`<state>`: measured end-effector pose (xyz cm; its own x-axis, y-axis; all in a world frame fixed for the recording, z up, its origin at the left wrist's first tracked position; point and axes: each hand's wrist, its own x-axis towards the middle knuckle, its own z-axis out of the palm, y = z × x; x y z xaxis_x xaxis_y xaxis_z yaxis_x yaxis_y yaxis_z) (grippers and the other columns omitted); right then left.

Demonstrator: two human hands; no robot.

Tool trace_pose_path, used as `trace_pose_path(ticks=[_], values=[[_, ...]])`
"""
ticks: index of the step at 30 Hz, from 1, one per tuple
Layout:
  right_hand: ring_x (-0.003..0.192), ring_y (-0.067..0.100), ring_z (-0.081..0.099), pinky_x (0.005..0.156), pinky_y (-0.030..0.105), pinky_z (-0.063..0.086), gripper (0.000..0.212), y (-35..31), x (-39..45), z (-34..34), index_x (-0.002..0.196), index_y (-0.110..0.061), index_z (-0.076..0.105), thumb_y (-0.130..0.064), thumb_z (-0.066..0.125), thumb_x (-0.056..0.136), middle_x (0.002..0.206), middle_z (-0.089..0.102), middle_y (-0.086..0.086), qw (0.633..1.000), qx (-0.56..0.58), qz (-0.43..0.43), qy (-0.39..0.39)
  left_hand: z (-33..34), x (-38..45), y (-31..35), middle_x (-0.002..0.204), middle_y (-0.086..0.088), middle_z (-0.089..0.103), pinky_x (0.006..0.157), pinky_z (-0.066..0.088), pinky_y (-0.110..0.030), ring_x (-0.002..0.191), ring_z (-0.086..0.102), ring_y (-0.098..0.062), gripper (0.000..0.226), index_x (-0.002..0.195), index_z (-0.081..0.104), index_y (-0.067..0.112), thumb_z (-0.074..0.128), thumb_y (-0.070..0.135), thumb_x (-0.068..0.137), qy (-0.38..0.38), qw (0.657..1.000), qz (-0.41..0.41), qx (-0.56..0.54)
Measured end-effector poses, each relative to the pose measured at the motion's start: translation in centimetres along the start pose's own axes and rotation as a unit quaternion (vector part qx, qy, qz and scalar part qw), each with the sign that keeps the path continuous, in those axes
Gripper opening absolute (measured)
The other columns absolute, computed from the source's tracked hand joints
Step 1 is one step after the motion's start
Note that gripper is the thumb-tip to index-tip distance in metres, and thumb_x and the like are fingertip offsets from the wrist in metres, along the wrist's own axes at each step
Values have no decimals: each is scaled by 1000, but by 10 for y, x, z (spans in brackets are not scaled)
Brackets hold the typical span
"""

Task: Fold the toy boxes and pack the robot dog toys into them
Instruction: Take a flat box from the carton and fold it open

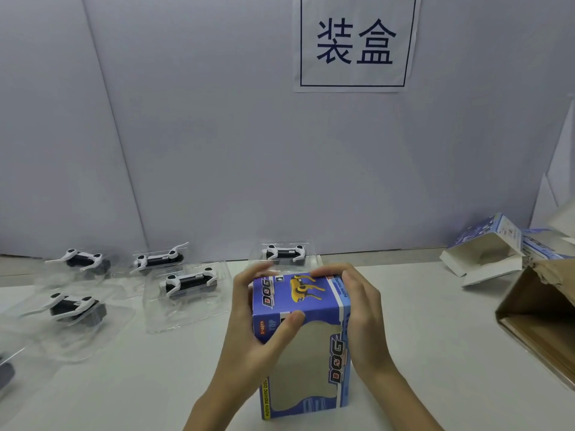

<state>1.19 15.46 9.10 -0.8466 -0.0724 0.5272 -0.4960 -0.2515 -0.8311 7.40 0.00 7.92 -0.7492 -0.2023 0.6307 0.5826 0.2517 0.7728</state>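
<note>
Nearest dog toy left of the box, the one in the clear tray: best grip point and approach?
Judgement: take the clear tray by its flat rim on the edge nearest the box, coming from the right. The dog toy has thin white legs sticking out, poor to pinch.

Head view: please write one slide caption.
Both hands grip an upright blue toy box; robot dogs wait nearby.

The toy box held in the fingers is glossy printed cardboard with a clear film window. Left of them, clear shiny plastic trays lie on the smooth matt bench.
</note>
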Motion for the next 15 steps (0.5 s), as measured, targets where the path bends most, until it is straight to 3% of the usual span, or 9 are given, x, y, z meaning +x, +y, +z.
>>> trace_pose_path(ticks=[2, 3, 6, 8, 12, 15], values=[[95, 26, 74, 69, 27, 60, 37, 1, -1, 0, 104, -16, 73, -29, 38, 103, 103, 75, 6, 1000, 12, -10, 6, -1, -1, -2, 132, 17, 56, 86, 60, -26, 114, 71, -19, 99, 155, 23, 51, 83, 51, 75, -24, 998, -51, -40], [98, 25, 74, 69, 26, 60, 35, 1, -2, -1, 111, -18, 71, -28, 39, 104, 107, 75, 5, 1000, 21, -17, 9, -2, 0, -3, 131, 20, 59, 87, 59, -23, 114, 71, -18, 102, 153, 21, 57, 84, 52, 72, -22, 997, -67, -42], [110, 18, 72, 70, 21, 60, 33, 0, -1, -2, 133, -28, 60, -34, 46, 104, 122, 72, -5, 998, 59, -17, -2, -8, 7, -4, 126, 16, 70, 84, 62, -27, 114, 72, -19, 89, 137, 40, 60, 87, 59, 62, 22, 996, -77, -49], [113, 14, 71, 72, 19, 59, 41, -2, 2, -4, 140, -24, 53, -39, 49, 102, 124, 71, -8, 997, 71, 1, -38, -15, 11, -5, 126, 12, 71, 80, 63, -30, 113, 72, -21, 81, 126, 50, 59, 89, 70, 57, 40, 996, -73, -38], [113, 23, 72, 77, 30, 63, 44, -5, 4, -3, 127, -24, 64, -48, 67, 90, 120, 75, -2, 986, 28, 66, -148, -29, 17, -6, 126, 18, 67, 84, 62, -40, 115, 69, -15, 91, 137, 45, 58, 82, 82, 57, 46, 997, -36, 45], [109, 21, 73, 73, 29, 63, 32, -1, 3, 4, 120, -24, 69, -34, 74, 89, 115, 76, 1, 994, 42, 62, -82, -31, 17, -11, 137, 13, 54, 93, 56, -39, 125, 57, -13, 83, 147, 45, 41, 73, 71, 75, 123, 969, 63, 207]])
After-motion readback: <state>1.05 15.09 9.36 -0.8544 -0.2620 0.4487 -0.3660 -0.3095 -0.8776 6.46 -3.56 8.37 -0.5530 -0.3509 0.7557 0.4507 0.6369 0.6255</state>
